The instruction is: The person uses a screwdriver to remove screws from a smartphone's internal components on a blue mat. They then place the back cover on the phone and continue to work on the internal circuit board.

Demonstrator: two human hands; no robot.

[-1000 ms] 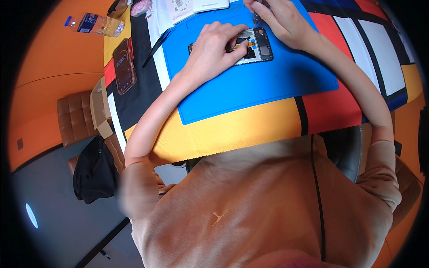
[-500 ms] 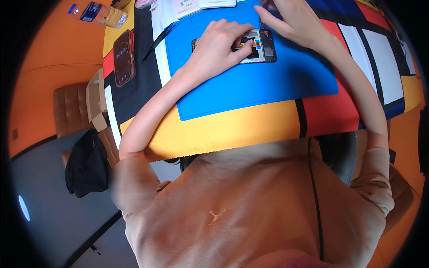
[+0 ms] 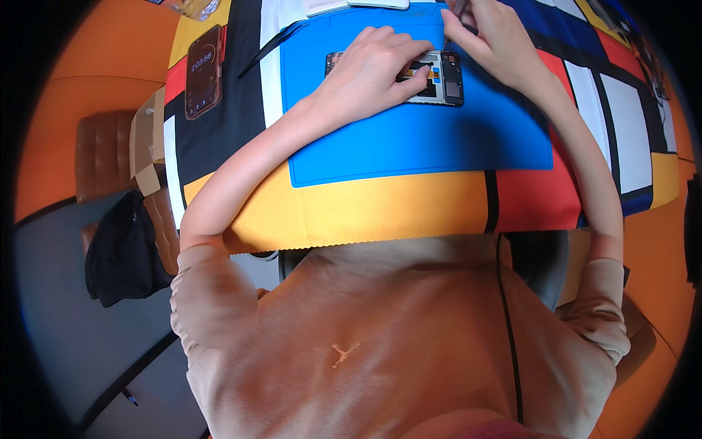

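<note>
An opened phone [image 3: 450, 86], its inner board and an orange flex cable showing, lies on a blue mat [image 3: 420, 150]. My left hand [image 3: 376, 69] rests over the phone's left and middle part, fingers curled onto it, holding it against the mat. Above the phone's right end, my right hand [image 3: 488, 40] pinches a slim dark tool [image 3: 457, 10], whose thin lower end reaches down beside the phone's top edge; the exact contact is unclear.
A second phone [image 3: 202, 72] with a lit screen lies left on the patterned tablecloth [image 3: 365, 208]. Beyond are dark tweezers [image 3: 259, 57], white flat items [image 3: 376, 4] and a bottle [image 3: 196, 7]. A cardboard box [image 3: 148, 135] and black bag [image 3: 124, 252] sit on brown chairs [image 3: 106, 157].
The whole view has shifted, so the bottle now sits partly out of frame. Both hands remain at the phone, the right still pinching the tool by its top edge.
</note>
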